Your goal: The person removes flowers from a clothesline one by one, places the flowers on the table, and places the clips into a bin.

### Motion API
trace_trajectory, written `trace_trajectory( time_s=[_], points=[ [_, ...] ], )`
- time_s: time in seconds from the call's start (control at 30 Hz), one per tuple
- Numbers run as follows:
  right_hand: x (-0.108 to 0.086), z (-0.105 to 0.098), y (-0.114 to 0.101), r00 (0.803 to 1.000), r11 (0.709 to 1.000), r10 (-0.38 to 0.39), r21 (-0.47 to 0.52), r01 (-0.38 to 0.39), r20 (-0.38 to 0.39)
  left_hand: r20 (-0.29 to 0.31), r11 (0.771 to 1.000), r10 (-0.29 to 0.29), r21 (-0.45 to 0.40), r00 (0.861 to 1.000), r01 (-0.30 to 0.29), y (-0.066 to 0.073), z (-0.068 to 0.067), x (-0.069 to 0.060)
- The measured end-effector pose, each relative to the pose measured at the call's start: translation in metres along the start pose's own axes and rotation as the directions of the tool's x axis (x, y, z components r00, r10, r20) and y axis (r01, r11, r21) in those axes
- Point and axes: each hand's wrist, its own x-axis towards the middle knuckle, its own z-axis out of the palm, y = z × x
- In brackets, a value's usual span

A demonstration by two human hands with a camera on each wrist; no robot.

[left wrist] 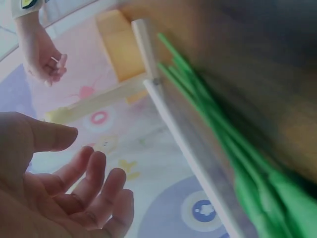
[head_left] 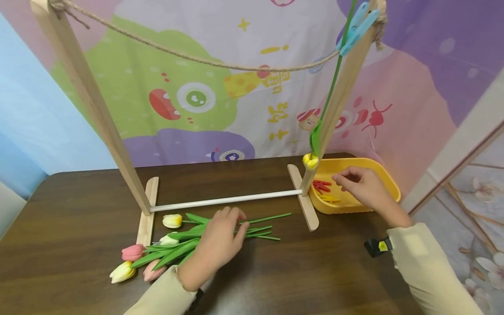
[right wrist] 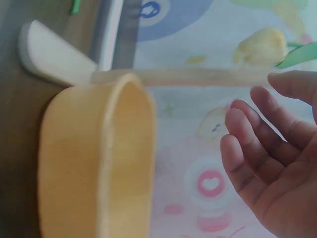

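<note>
My left hand (head_left: 222, 234) hovers over a bunch of artificial tulips (head_left: 185, 245) on the table, its fingers loosely bent around nothing. In the left wrist view the green stems (left wrist: 218, 124) lie apart from that hand. Above the yellow tray (head_left: 387, 183) is my right hand (head_left: 364, 186), empty, with relaxed fingers. Red clothespins (head_left: 322, 186) and yellow clothespins (head_left: 328, 198) lie inside the tray. A yellow tulip (head_left: 310, 161) hangs head down beside the right post, its stem clipped to the rope (head_left: 220, 64) by a blue clothespin (head_left: 359, 29).
The wooden frame has a left post (head_left: 94, 109), a right post (head_left: 346, 87) and a white crossbar (head_left: 226, 201) low between them. Its feet rest on the brown table (head_left: 78, 210). Behind hangs a cartoon-printed cloth (head_left: 138, 57).
</note>
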Motion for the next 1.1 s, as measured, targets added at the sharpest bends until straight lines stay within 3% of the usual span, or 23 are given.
trace_trajectory(
  time_s=[0.2, 0.37, 0.6, 0.8, 1.0, 1.1],
  points=[
    [-0.004, -0.01, -0.024, 0.988, 0.994, -0.063, 0.077, 0.075, -0.143, -0.06, 0.992, 0.037, -0.117, 0.998, -0.044, 0.01, -0.015, 0.01],
    [-0.006, -0.019, -0.04, 0.963, 0.977, -0.084, 0.168, 0.13, -0.255, -0.13, 0.978, 0.055, -0.195, 0.99, -0.079, 0.023, -0.03, 0.018],
    [-0.004, -0.031, -0.063, 0.89, 0.916, -0.097, 0.31, 0.255, -0.446, -0.178, 0.952, 0.118, -0.258, 0.977, -0.162, 0.043, -0.052, 0.03],
    [-0.001, -0.047, -0.089, 0.832, 0.872, -0.102, 0.354, 0.339, -0.546, -0.228, 0.933, 0.172, -0.276, 0.958, -0.233, 0.061, -0.066, 0.05],
    [0.003, -0.062, -0.107, 0.789, 0.812, -0.151, 0.382, 0.443, -0.595, -0.204, 0.9, 0.161, -0.372, 0.966, -0.229, 0.077, -0.076, 0.073],
    [0.005, -0.069, -0.115, 0.766, 0.755, -0.169, 0.418, 0.505, -0.62, -0.189, 0.881, 0.159, -0.416, 0.969, -0.225, 0.084, -0.079, 0.082]
  ],
)
